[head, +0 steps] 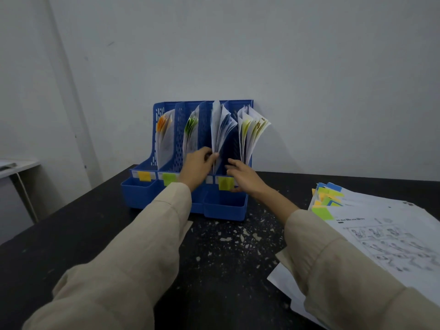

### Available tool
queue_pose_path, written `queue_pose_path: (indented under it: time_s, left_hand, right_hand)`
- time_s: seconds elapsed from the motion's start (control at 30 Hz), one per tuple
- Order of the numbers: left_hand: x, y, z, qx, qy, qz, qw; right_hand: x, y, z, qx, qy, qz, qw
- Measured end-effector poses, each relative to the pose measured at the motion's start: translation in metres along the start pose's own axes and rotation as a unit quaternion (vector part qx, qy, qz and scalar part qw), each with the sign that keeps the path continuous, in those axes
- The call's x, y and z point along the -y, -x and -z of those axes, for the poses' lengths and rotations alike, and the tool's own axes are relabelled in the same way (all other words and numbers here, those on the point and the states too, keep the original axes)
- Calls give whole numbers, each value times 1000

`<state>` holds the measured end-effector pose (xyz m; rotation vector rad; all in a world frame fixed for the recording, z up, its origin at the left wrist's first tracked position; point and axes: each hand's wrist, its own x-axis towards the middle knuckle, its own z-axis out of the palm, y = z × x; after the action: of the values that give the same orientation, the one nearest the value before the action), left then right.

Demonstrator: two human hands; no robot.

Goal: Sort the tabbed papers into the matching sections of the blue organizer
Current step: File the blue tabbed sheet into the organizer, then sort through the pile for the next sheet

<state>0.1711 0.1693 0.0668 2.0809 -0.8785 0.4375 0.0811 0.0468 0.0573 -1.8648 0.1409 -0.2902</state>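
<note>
Against a pale wall, on a black speckled table (pixel 71 234), stood the blue organizer (pixel 166 108), its four sections holding orange-, green-, blue- and yellow-tabbed sheets. The left hand (pixel 196 166) pinched the third section's papers (pixel 222 129), hiding that section's label; the right hand (pixel 245 175) hovered beside with fingers spread. Loose tabbed papers (pixel 371 225) ran off the right edge, print blurred.

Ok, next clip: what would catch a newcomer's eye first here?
First the blue organizer against the white wall, its four sections holding fanned papers with orange, green, blue and yellow tabs. Both hands meet at the third section: the left hand pinches the papers there, while the right hand reaches in beside it with fingers straight. At right, a loose stack of tabbed papers lies on the black table.
</note>
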Motion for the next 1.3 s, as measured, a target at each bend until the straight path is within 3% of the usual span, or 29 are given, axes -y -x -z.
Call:
queue_pose_path:
  time_s: [0.07,0.4,0.6,0.73,0.97,1.13,1.3]
  left_hand:
    - [-3,0,-5,13,-5,-19,1000]
    - [6,-2,-13,126,-36,55,990]
    - [14,2,-12,136,-29,63,988]
    - [15,8,-6,103,13,68,992]
    - [32,19,2,106,-24,17,994]
    - [34,24,3,115,-47,-43,991]
    - [31,24,0,129,-142,-34,981]
  right_hand:
    - [-1,0,-1,19,7,-2,1000]
    - [2,3,-10,46,85,24,995]
    - [31,6,-8,-128,125,164,970]
    - [56,-6,-12,-204,135,190,951]
    - [55,-11,-33,-291,260,156,907]
    - [34,-17,-41,-222,295,69,927]
    - [37,-24,-40,-240,289,50,926]
